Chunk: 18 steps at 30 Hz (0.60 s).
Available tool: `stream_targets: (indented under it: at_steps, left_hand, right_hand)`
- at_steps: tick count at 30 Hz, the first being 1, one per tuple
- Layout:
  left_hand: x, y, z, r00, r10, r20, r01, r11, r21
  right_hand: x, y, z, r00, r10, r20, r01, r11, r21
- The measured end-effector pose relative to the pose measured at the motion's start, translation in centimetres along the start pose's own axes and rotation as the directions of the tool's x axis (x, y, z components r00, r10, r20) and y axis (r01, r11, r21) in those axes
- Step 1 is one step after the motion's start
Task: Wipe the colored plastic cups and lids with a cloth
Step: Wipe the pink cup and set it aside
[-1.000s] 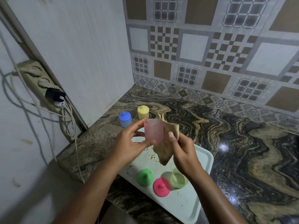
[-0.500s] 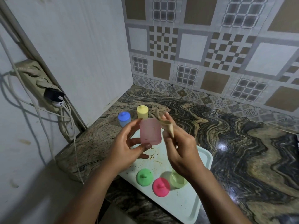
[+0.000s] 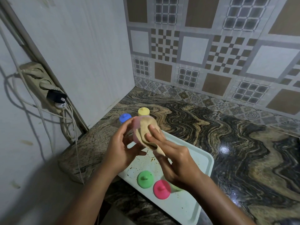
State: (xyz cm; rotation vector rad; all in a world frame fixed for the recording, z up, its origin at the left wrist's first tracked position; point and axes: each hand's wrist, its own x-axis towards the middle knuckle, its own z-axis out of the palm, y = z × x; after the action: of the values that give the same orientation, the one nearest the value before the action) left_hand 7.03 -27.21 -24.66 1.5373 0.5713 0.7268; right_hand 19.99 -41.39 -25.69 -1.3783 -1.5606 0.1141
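I'm mid-wipe on the pink cup (image 3: 136, 127), held above the tray's (image 3: 186, 207) far end. My left hand (image 3: 120, 150) curls its fingers (image 3: 125, 129) round it, and my right hand (image 3: 175, 161) grips the cloth (image 3: 144, 130), pressing it on. Next I'd turn the cup to fresh plastic.

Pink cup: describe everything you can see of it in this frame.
The pink cup is translucent pale pink plastic, held tilted in the air over the far end of the tray. The left hand grips its left side; the right hand holds a tan cloth pressed against it, hiding most of it.
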Motion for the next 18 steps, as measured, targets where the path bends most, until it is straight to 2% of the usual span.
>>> stream_targets:
  at_steps: [4,6,9,11,13,15,18]
  left_hand:
    - [0.2,0.2,-0.8,0.999,0.031,-0.020,-0.031,0.999,0.014]
    - [0.1,0.3,-1.1,0.998,0.059,-0.038,-0.057,0.997,0.045]
    - [-0.3,0.6,-1.4,0.998,0.054,-0.037,-0.052,0.998,0.044]
    - [-0.7,0.6,-1.5,1.000,0.008,-0.009,-0.008,1.000,0.014]
    - [-1.1,0.7,-1.6,1.000,-0.025,0.003,0.025,1.000,-0.017]
    - [-1.5,1.0,-1.4,0.999,-0.034,0.009,0.034,0.999,-0.009]
    - [-2.0,1.3,-1.0,0.998,-0.053,0.046,0.052,0.999,0.005]
  right_hand:
    - [-2.0,0.0,-0.7,0.998,0.021,0.059,-0.024,0.998,0.055]
    - [-2.7,-0.3,-1.2,0.997,0.059,0.058,-0.066,0.988,0.137]
    - [-3.1,-0.7,-1.5,0.967,0.255,-0.016,-0.243,0.935,0.257]
    - [-2.7,-0.7,-1.7,0.897,0.418,-0.144,-0.339,0.860,0.381]
    - [-1.8,-0.7,-2.0,0.834,0.501,-0.230,-0.326,0.784,0.528]
    - [-0.3,-0.9,-2.4,0.827,0.497,-0.264,-0.260,0.754,0.603]
    - [1.7,-1.3,-2.4,0.834,0.452,-0.317,-0.228,0.805,0.548]
